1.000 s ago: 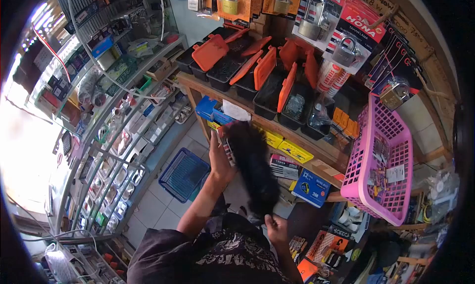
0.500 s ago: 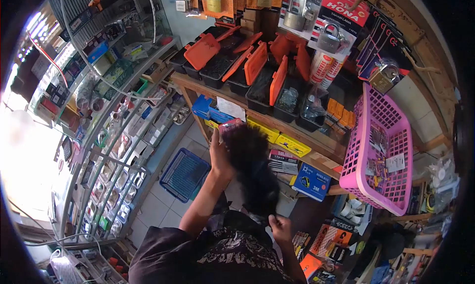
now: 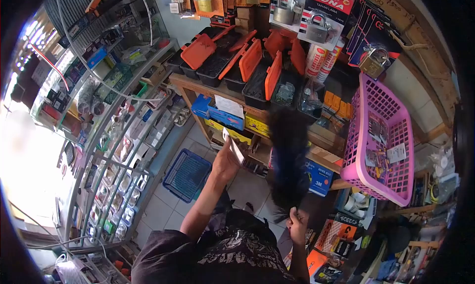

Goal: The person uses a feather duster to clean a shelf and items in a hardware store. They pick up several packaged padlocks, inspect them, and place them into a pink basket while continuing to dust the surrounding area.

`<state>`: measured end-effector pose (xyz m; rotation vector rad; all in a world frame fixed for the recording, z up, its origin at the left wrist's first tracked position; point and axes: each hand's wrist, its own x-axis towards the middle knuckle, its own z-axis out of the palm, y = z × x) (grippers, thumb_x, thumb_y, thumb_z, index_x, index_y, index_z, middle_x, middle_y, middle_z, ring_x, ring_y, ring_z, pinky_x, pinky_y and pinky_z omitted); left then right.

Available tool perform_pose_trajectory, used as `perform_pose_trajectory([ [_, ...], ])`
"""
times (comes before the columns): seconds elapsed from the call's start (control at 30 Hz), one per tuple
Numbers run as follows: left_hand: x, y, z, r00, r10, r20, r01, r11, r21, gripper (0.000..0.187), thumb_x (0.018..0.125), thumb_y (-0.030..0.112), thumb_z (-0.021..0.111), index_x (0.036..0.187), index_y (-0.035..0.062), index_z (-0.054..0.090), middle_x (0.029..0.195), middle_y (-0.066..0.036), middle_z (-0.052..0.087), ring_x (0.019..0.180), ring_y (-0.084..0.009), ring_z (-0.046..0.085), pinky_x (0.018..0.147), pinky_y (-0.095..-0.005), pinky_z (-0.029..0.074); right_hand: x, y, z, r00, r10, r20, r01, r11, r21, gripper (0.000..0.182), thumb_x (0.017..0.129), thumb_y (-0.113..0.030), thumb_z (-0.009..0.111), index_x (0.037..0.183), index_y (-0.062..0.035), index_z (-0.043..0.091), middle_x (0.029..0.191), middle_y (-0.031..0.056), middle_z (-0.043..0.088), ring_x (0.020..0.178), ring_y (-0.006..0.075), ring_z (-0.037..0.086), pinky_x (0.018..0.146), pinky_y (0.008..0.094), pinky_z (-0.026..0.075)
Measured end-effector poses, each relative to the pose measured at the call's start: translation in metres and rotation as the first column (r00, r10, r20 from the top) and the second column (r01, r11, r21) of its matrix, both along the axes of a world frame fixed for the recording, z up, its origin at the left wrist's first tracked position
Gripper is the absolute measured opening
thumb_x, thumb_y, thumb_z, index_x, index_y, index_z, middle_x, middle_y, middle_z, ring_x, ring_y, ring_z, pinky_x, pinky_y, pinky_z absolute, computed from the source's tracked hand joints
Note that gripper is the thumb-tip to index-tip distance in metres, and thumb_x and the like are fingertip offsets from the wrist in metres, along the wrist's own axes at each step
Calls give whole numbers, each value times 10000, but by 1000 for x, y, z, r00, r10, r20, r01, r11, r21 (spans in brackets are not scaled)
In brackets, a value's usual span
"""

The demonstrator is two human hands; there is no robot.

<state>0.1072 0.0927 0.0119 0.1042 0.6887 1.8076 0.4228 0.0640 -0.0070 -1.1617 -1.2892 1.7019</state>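
My left hand (image 3: 225, 163) is closed on a thin flat box (image 3: 233, 146), seen nearly edge-on, in front of the wooden shelf. My right hand (image 3: 297, 223) grips the lower end of a black feather duster (image 3: 288, 160). The duster stands upright, its blurred top in front of the shelf edge. Behind it, a blue box (image 3: 319, 178) shows beside the duster. A blue box (image 3: 225, 117) and a yellow box (image 3: 226, 131) lie on the lower shelf beyond my left hand.
Black bins (image 3: 255, 93) with orange lids line the upper shelf. A pink basket (image 3: 356, 165) stands at the right, below hanging padlocks (image 3: 373, 64). On the floor is a blue basket (image 3: 186, 174). Glass shelving (image 3: 118, 160) runs along the left.
The duster has moved right, away from my left hand. The box in my left hand has turned from its reddish face to its edge. My right hand has shifted slightly right.
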Motion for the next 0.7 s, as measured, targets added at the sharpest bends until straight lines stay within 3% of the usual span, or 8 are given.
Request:
perform_pose_trajectory([
  [0.1, -1, 3, -14, 994, 19, -104, -42, 973, -228, 520, 997, 484, 399, 1289, 69, 512, 1237, -85, 606, 1089, -216, 607, 909, -419, 507, 3, -2, 2, 993, 68, 98, -80, 990, 115, 513, 989, -369, 529, 604, -72, 365, 509, -31, 307, 451, 68, 283, 445, 287, 233],
  [0.2, 14, -7, 48, 987, -28, 158, 13, 995, 95, 523, 994, 456, 380, 1336, 74, 484, 1297, -93, 570, 1208, -261, 534, 1057, -424, 392, -5, -6, 17, 912, 126, 391, -259, 915, 310, 547, 966, -417, 546, 628, -12, 399, 501, 40, 319, 454, 116, 305, 454, 321, 250],
  [0.23, 8, -5, 20, 991, -109, 81, 57, 875, 480, 613, 978, 511, 349, 1401, 73, 416, 1352, -101, 525, 1271, -282, 474, 1116, -424, 310, -8, -5, 20, 911, 126, 391, -260, 915, 310, 547, 966, -417, 546, 628, -12, 399, 501, 40, 319, 454, 116, 305, 454, 321, 250],
  [0.37, 12, -11, 34, 967, -89, 239, 26, 967, 255, 580, 977, 479, 371, 1396, 84, 439, 1377, -117, 498, 1270, -344, 430, 1097, -459, 312, -18, -7, 21, 861, -8, 509, -202, 913, 355, 496, 954, -390, 558, 658, 3, 497, 515, 127, 382, 440, 210, 346, 458, 353, 295],
  [0.47, 17, -13, 46, 983, -43, 180, 9, 982, 187, 643, 968, 523, 346, 1413, 63, 401, 1402, -128, 469, 1290, -344, 421, 1115, -462, 293, -18, -13, 11, 822, 125, 556, -392, 832, 392, 523, 956, -404, 549, 635, 3, 481, 504, 110, 362, 447, 178, 323, 465, 355, 292],
  [0.57, 19, -12, 53, 989, 89, 121, -104, 987, 123, 740, 952, 590, 318, 1437, 31, 344, 1439, -144, 426, 1328, -319, 404, 1143, -451, 257, -22, -13, 15, 883, 43, 468, -209, 928, 309, 449, 948, -282, 582, 657, 24, 430, 539, 103, 344, 538, 110, 308, 484, 342, 281],
  [0.63, 15, -12, 50, 982, -88, 169, 45, 968, 246, 761, 951, 597, 319, 1438, 12, 332, 1442, -167, 418, 1337, -321, 397, 1148, -460, 246, -21, -12, 16, 876, 120, 467, -272, 922, 274, 445, 947, -276, 583, 658, 26, 430, 535, 96, 345, 540, 108, 308, 484, 341, 280],
  [0.7, 16, -15, 50, 989, -22, 149, -3, 986, 164, 759, 950, 598, 325, 1440, 18, 336, 1437, -165, 428, 1342, -323, 394, 1148, -452, 249, -20, -12, 13, 868, 188, 460, -325, 914, 241, 442, 946, -270, 584, 659, 28, 430, 531, 89, 345, 542, 105, 308, 484, 340, 279],
])
